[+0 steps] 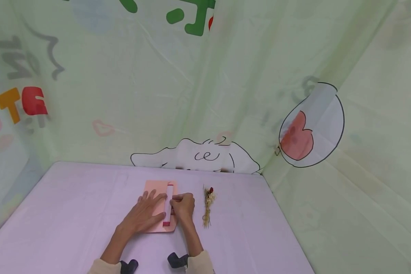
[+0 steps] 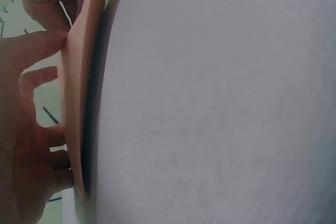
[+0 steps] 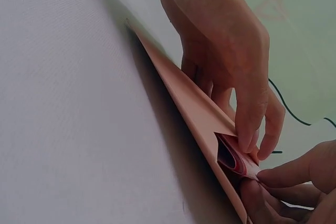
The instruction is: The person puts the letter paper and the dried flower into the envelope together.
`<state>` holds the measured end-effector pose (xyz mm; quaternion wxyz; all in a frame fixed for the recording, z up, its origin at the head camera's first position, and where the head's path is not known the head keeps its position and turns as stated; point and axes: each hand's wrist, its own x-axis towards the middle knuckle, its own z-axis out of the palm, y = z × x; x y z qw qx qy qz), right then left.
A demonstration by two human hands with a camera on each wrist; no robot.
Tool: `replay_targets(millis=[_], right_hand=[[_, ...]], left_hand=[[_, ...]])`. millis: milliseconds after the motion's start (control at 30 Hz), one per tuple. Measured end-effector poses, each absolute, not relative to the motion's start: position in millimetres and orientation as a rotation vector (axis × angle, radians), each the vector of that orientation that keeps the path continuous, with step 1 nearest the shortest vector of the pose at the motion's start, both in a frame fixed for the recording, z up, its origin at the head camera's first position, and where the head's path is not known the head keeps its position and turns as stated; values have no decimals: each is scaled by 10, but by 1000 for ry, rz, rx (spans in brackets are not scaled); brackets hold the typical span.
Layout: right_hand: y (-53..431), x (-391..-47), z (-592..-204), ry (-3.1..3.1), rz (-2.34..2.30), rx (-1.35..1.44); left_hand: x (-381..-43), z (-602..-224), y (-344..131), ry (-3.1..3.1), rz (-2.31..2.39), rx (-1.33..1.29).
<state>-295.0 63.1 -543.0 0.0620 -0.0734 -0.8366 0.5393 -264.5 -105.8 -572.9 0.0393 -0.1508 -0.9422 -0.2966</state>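
A pink card or envelope [image 1: 150,185] lies on the table, with a folded white paper strip [image 1: 168,209] lengthwise along its right side. Red bands mark both ends of the strip. My left hand [image 1: 141,214] presses on the card with spread fingers, its thumb and index fingertips at the strip's left edge. From the other side my right hand [image 1: 183,205] pinches the strip's right edge between thumb and curled fingers. In the right wrist view the strip's end [image 3: 237,160] shows red folded layers beside a notch in the pink card [image 3: 194,103].
To the right of the card lies a small bunch of dried flowers [image 1: 208,203] with a dark red bloom. The pale tabletop [image 1: 72,213] meets a printed fabric curtain [image 1: 123,95] behind and at the sides. Dark wrist-worn devices [image 1: 177,261] sit by the sleeves.
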Motion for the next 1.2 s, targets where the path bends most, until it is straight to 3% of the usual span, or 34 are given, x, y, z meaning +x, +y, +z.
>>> replay_targets(millis=[1200], right_hand=[[512,-2932,-5440,-2503,1761,-122]], left_hand=[[-2602,-5698,-1084,-2873,-886,-505]])
